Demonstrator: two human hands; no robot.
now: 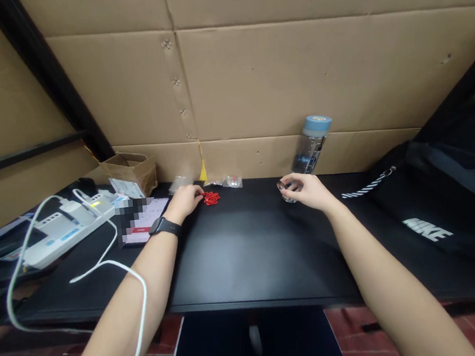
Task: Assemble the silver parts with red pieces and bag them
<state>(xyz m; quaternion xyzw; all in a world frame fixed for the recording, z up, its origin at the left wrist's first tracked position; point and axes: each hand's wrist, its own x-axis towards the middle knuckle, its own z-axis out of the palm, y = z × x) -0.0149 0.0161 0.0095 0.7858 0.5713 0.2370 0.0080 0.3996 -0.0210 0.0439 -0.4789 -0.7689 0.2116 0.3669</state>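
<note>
My left hand (pixel 189 200), with a dark watch (pixel 165 226) on the wrist, is at the left edge of a small pile of red pieces (pixel 211 198) on the black table (pixel 246 256). Its fingertips are close together at the pile; whether they pinch a piece is too small to tell. Over to the right, my right hand (pixel 302 189) has its thumb and fingers around a small clear glass container (pixel 286 193) near the back of the table. A clear bottle with a blue lid (pixel 311 145) stands just behind that hand.
Small plastic bags (pixel 233 182) lie along the cardboard wall (pixel 253 85). Toward the left are a phone (pixel 146 219), a cardboard box (pixel 132 169), a power strip (pixel 63 236) and a white cable (pixel 140 284). A black bag (pixel 443 196) is on the right.
</note>
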